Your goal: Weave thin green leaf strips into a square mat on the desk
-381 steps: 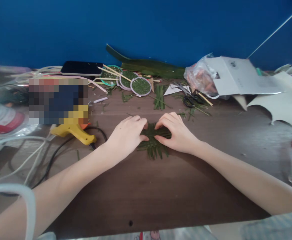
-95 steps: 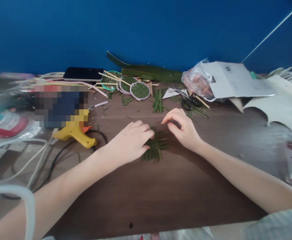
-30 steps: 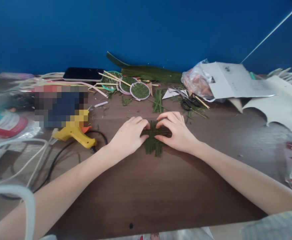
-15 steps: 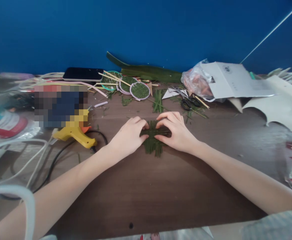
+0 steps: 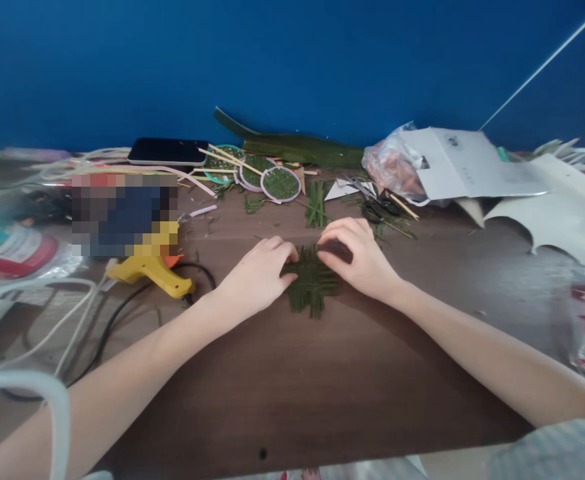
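A small mat of interlaced green leaf strips (image 5: pixel 312 283) lies on the brown table, its loose ends sticking out below and to the right. At its left edge, my left hand (image 5: pixel 262 270) is curled with thumb and fingertips gripping the mat and hiding that side. My right hand (image 5: pixel 355 253) is bent at the mat's upper right corner, thumb and forefinger close together around a strip end there; the contact is small and partly hidden. Just beyond the mat lies a bundle of cut leaf strips (image 5: pixel 316 205).
Round leaf-filled hoops (image 5: pixel 281 184), thin sticks (image 5: pixel 229 159) and a phone (image 5: pixel 167 152) lie along the back. Black-handled scissors (image 5: pixel 379 208) are at the back right, near white card (image 5: pixel 472 163). A yellow glue gun (image 5: pixel 159 272) with cables is at left.
My right hand has moved up and slightly right from the mat's right side, uncovering the strip ends there. My left hand stays at the left edge. The view has tilted slightly.
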### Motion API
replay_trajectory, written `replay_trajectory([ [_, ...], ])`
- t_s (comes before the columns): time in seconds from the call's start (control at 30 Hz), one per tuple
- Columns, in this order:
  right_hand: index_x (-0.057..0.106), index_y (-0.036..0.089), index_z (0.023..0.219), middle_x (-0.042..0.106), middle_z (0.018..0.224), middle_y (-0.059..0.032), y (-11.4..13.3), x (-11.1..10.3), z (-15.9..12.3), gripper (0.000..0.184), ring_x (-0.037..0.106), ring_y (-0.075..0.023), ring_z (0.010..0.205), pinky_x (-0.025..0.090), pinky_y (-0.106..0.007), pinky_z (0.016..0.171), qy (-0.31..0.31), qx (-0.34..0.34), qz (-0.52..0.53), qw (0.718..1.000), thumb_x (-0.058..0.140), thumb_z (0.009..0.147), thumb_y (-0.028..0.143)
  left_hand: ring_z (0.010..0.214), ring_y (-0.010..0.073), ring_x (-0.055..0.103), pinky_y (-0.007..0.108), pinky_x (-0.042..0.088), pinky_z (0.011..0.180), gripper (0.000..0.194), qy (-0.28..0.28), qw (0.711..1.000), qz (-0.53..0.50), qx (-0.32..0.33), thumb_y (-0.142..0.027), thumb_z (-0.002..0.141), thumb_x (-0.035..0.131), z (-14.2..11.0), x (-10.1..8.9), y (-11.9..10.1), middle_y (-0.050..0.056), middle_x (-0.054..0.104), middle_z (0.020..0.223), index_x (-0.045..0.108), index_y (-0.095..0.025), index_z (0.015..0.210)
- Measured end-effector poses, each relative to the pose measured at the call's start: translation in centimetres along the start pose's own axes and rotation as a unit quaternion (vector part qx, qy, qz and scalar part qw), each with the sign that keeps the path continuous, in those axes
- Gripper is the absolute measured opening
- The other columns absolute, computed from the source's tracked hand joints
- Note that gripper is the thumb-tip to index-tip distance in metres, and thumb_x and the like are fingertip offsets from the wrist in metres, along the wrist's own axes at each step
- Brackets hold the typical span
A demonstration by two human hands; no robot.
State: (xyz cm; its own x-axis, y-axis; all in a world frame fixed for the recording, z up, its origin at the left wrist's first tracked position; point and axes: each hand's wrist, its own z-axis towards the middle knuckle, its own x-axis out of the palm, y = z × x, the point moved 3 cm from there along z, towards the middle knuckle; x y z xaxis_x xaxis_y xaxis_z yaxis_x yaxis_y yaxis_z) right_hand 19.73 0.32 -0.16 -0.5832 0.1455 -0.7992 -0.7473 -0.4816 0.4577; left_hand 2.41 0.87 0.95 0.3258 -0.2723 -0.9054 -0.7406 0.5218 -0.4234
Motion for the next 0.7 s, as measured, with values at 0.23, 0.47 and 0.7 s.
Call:
replay_trajectory([
  [0.23,0.060,0.021,0.089,0.062,0.106,-0.0064,-2.5,-0.4,0.5,0.017,0.049,-0.0266,0.102,0.038,-0.044,0.084,-0.050,0.084,-0.060,0.993,0.050,0.076,0.016,0.084,0.0187,0.053,0.033,0.042,0.076,0.010,0.044,0.999,-0.014,0.004,-0.017,0.073,0.053,-0.5,-0.5,-0.5,0.002,0.053,0.086,0.048,-0.017,0.082],
  [0.47,0.063,0.019,0.090,0.065,0.104,-0.0072,-2.8,0.0,0.4,0.022,0.052,-0.0271,0.102,0.040,-0.046,0.082,-0.049,0.062,-0.053,0.995,0.048,0.076,0.015,0.083,0.0160,0.054,0.030,0.044,0.078,0.017,0.050,0.998,-0.043,0.015,-0.011,0.072,0.049,-0.3,-0.2,-0.7,0.003,0.056,0.088,0.053,-0.017,0.087],
  [0.7,0.063,0.020,0.078,0.067,0.088,-0.0051,-3.0,-0.4,0.5,0.015,0.056,-0.0232,0.087,0.044,-0.042,0.079,-0.078,0.055,-0.032,0.995,0.051,0.074,0.013,0.079,0.0146,0.056,0.029,0.046,0.077,0.021,0.055,0.996,-0.074,-0.018,-0.012,0.070,0.054,-0.1,-0.2,-0.5,0.004,0.058,0.090,0.056,-0.015,0.090],
])
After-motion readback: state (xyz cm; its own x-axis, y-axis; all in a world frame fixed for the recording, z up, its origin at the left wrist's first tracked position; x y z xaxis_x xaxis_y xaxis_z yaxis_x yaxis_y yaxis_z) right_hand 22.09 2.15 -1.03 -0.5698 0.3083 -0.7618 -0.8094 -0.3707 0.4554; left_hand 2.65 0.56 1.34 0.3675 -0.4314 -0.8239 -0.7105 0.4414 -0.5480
